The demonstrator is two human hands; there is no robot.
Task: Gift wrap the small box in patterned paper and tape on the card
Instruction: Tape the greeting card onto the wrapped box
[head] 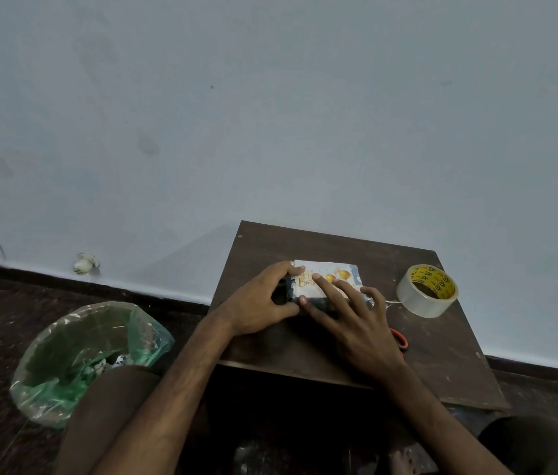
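Card-taping step, I judge: left hand [263,303] grips the wrapped box [322,305], the right hand [356,323] presses the card [337,273] with spread fingers, and next a strip from the tape roll [427,291] is needed.

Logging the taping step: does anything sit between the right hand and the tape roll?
Nothing visible does. The right hand presses the card, and the tape roll stands to its right across open table. An orange scissors handle peeks out nearer the person, off that path.

A card [337,273] lies atop the box [291,292] on the table [442,365]; tape roll [427,291] to its right, bin [31,389] left, off the table.
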